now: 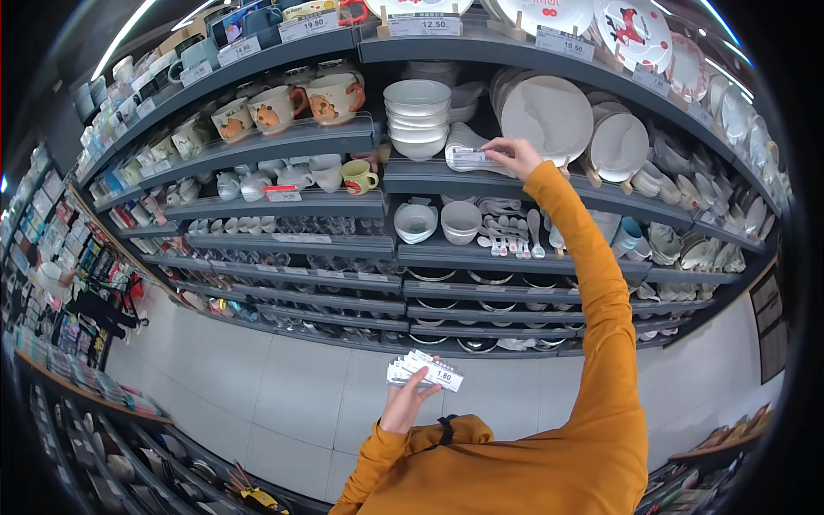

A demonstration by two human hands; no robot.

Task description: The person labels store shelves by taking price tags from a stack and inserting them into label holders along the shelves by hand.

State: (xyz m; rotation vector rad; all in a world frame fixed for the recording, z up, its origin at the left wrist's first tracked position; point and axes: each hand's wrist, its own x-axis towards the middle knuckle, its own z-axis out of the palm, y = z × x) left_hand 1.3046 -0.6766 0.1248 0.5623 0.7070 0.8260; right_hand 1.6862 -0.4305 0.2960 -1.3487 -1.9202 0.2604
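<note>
My left hand (pixel 410 402) is closed on a fanned stack of white price tags (pixel 443 375), held low over the floor; the front one reads 1.80. My right arm reaches up to the shelf. There, the fingers of my right hand (pixel 517 158) pinch the right end of a single price tag (pixel 469 157). That tag sits at the shelf's front edge, before some white ceramic spoons (pixel 466 137). A stack of white bowls (pixel 418 116) stands just left of it. Upright white plates (pixel 547 120) are behind and to the right of my hand.
Orange-patterned mugs (pixel 275 109) line the shelf at left. Below my right hand are more bowls (pixel 415 222) and small spoons (pixel 510 234). Decorated plates (pixel 633 33) stand on the top shelf. Grey tiled floor (pixel 292 386) runs between this shelving and racks behind me.
</note>
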